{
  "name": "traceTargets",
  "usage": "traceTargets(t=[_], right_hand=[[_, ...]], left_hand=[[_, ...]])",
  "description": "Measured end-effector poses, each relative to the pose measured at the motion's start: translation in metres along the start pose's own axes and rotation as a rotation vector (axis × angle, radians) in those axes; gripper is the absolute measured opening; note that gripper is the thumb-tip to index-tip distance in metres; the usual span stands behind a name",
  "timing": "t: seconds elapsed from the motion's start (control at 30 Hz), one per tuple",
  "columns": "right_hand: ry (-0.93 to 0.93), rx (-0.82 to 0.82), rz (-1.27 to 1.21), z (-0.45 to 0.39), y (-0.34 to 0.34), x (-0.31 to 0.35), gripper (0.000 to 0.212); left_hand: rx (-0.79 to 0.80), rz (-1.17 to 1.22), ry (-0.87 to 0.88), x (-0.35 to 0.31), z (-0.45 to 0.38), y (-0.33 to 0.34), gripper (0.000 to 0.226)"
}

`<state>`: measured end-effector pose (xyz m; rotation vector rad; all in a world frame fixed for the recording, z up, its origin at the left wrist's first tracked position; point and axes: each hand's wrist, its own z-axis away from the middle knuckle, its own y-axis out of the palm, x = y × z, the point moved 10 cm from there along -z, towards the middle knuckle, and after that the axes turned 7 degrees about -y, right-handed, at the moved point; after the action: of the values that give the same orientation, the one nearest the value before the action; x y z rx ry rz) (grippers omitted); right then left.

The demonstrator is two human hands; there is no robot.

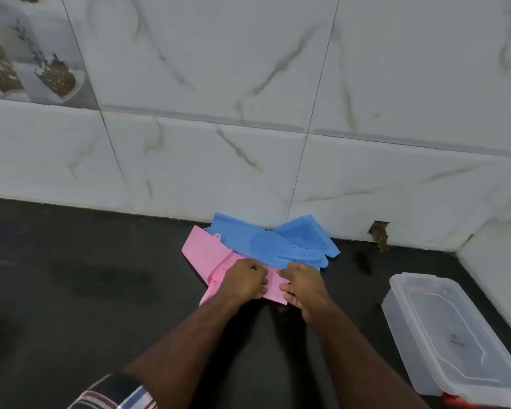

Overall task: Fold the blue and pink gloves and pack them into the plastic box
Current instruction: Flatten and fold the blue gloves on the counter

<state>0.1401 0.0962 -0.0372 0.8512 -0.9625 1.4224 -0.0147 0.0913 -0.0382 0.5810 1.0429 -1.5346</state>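
1. Two hands work the same piece: the left hand (244, 280) and the right hand (303, 286) sit close together, fingers curled, each pinching the near part of a pink glove (207, 252) that lies flat on the dark countertop (71, 276).
2. Gripping from both sides like this probably lets the person keep the edges lined up while turning one part of the pink glove over the other; I judge the fold to be under way, not finished.
3. The blue gloves (266, 240) lie just behind the hands, overlapping the far edge of the pink glove and reaching back to the foot of the tiled wall (248, 84). They look spread out and unfolded, likely left there until the pink one is done.
4. The plastic box (455, 343) stands well to the right of the hands, near the front edge of the countertop. It is clear-walled, and a clear lid appears to sit on it; no glove is inside. Faint marks show through the plastic, but I cannot tell what they are. Something red shows beneath its near corner.
5. Packing has not begun, and the lid would have to come off first.
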Motion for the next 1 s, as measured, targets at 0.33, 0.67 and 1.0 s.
traceTargets(t=[0.33, 0.67, 1.0], right_hand=[[-0.091, 0.128, -0.182, 0.039, 0.015, 0.011, 0.023], [-0.279, -0.139, -0.094, 0.035, -0.046, 0.025, 0.011], [-0.432, -0.481, -0.238, 0.046, -0.129, 0.041, 0.018]], left_hand=[[0.128, 0.654, -0.184, 0.016, -0.007, 0.009, 0.033], [-0.016, 0.512, -0.033, -0.038, 0.018, -0.011, 0.041], [0.072, -0.038, 0.176, -0.095, 0.028, -0.051, 0.037]])
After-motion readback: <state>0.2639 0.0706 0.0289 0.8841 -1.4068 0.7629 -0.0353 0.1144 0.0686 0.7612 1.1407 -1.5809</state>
